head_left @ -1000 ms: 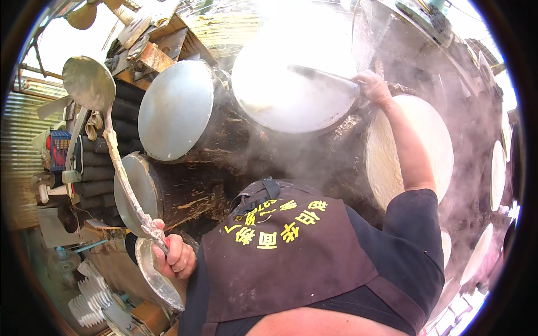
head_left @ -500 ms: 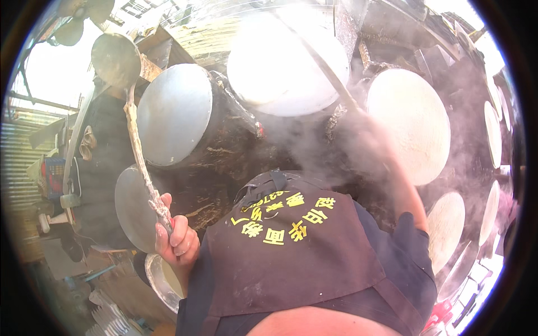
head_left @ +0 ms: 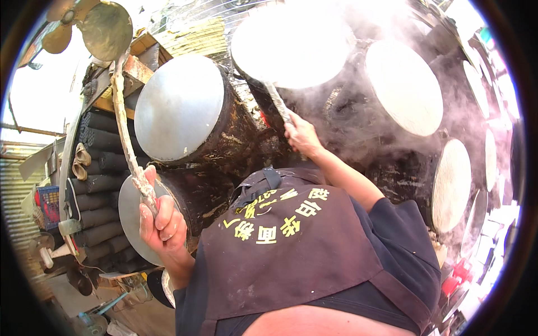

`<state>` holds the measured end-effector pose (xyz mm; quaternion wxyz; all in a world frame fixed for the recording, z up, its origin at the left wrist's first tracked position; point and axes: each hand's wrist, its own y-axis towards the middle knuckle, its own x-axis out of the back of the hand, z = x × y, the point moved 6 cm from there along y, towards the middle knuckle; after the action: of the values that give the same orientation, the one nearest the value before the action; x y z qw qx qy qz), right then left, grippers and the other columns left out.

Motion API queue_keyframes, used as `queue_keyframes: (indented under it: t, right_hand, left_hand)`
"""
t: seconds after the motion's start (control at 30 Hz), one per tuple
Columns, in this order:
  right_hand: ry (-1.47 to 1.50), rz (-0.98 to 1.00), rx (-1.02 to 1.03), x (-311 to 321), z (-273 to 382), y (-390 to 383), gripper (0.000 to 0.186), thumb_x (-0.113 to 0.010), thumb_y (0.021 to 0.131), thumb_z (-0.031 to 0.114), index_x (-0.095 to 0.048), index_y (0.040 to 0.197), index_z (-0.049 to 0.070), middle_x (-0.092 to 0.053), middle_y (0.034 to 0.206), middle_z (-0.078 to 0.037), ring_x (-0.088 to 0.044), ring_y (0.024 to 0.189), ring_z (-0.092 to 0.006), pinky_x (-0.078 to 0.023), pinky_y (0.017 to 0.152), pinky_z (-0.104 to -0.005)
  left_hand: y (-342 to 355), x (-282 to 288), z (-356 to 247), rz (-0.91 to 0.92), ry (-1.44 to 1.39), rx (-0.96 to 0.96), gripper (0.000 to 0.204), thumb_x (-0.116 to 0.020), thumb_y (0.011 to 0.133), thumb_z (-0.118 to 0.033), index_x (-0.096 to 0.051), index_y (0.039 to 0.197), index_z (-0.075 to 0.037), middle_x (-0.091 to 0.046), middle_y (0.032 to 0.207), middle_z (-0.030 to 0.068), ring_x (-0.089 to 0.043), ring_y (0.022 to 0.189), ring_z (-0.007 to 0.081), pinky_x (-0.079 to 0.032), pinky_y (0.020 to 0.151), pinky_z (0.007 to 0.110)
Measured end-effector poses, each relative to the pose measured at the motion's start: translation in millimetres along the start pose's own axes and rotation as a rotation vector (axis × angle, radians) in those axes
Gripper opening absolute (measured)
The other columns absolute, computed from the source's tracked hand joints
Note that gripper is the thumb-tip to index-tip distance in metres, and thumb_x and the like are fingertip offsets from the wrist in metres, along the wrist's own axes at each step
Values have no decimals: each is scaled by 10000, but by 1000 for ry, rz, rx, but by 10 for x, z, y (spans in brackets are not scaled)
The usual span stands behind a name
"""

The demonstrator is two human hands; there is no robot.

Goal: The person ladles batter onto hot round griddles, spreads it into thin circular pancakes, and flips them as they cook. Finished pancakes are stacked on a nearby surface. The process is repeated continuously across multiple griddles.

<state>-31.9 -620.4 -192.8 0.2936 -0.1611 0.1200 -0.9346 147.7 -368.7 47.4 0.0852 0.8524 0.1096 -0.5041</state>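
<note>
From where I stand, the left hand [head_left: 164,221] has its fingers curled round the crusted handle of a long ladle [head_left: 120,112], its round bowl raised to the upper left. The right hand [head_left: 304,138] grips a pale-smeared tool [head_left: 277,103] slanting up to the rim of a glaring white round griddle [head_left: 291,47]; glare hides its far end. Steam hangs by a pale-coated griddle [head_left: 403,87] rightward; leftward, a grey griddle [head_left: 178,106] stands near stacked black briquettes [head_left: 106,185]
</note>
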Motion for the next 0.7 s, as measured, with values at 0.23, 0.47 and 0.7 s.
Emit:
queue_keyframes:
  t: [0.23,0.47,0.7]
  right_hand:
    - [73,-98,-192,773,-77,-826,487,-508,918,126,-457,1396,204,-559,688,-20,-506,478,-91,-462,423,-266]
    - [96,-231,-152,1191,276,-629,473,-498,918,124,-458,1389,133,-608,755,-70,-560,557,-128,-499,504,-301]
    - [-390,-70,253,675,262,-731,453,-534,904,155,-469,1351,129,-624,1031,-253,-600,963,-419,-492,833,-439]
  left_hand:
    - [-37,162,13,30,-136,172,597,-418,1019,-221,-90,1514,-156,-342,687,19,-253,415,39,-238,286,150]
    - [-13,39,47,44,-190,223,571,-387,1026,-234,-98,1512,-159,-344,693,16,-247,418,37,-233,280,156]
    - [55,-28,47,20,-111,247,544,-358,1034,-256,-120,1512,-156,-344,680,-3,-258,411,37,-247,283,159]
